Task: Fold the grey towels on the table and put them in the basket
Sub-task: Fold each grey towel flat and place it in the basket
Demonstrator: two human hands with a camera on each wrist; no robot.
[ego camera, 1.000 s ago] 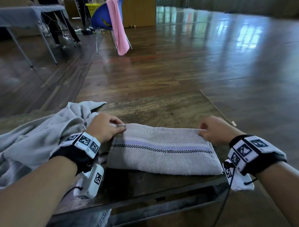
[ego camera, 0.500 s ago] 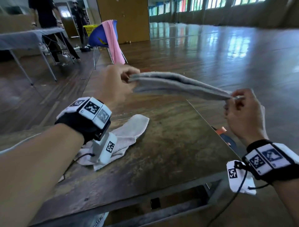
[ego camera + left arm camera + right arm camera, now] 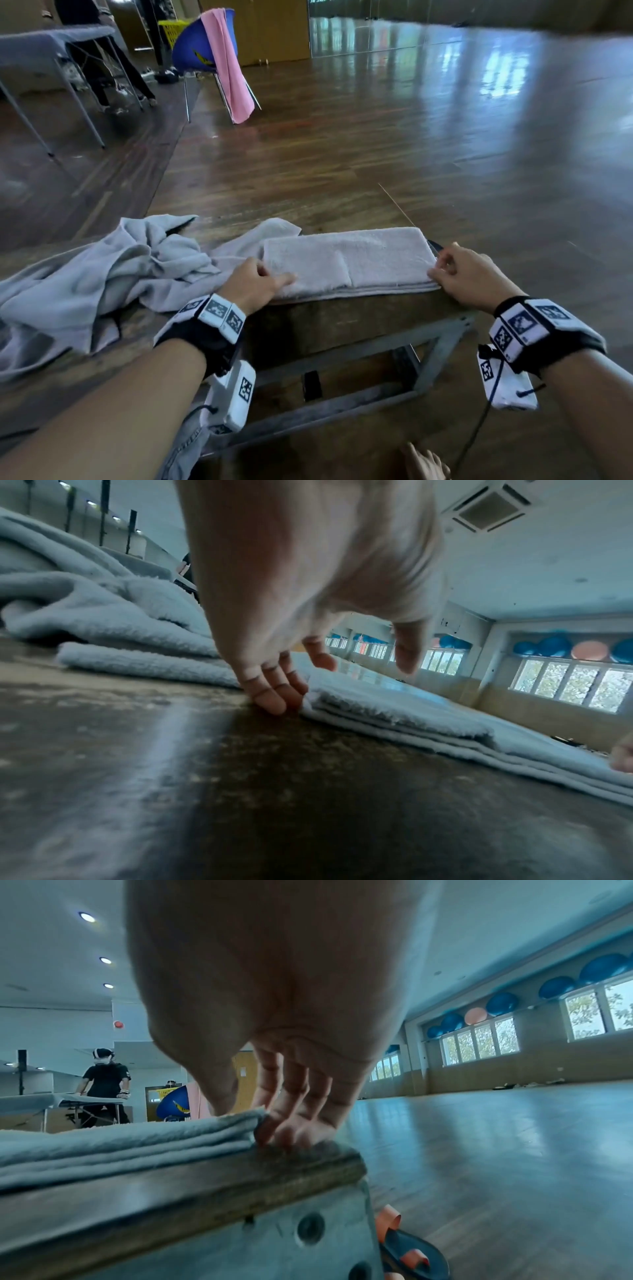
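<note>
A folded grey towel [image 3: 349,260] lies flat in several layers at the right end of the wooden table [image 3: 342,322]. My left hand [image 3: 274,277] rests on its near left corner with the fingers stretched out. In the left wrist view the fingertips [image 3: 274,704] touch the table against the towel's edge [image 3: 394,715], thumb lifted clear. My right hand [image 3: 442,270] pinches the near right corner. The right wrist view shows its thumb on top of the towel [image 3: 120,1145] and curled fingers [image 3: 284,1129] at the edge. No basket for these towels shows.
A heap of unfolded grey towels [image 3: 102,274] covers the table's left side. The table's right edge [image 3: 342,1164] is just beside my right hand. A dark object with orange straps [image 3: 411,1256] lies on the floor below. A blue chair with a pink cloth [image 3: 222,61] stands far back.
Both hands lifted the striped folded towel off the table, held it stretched in the air, then laid it down again further right, folded over with a plain side up.
</note>
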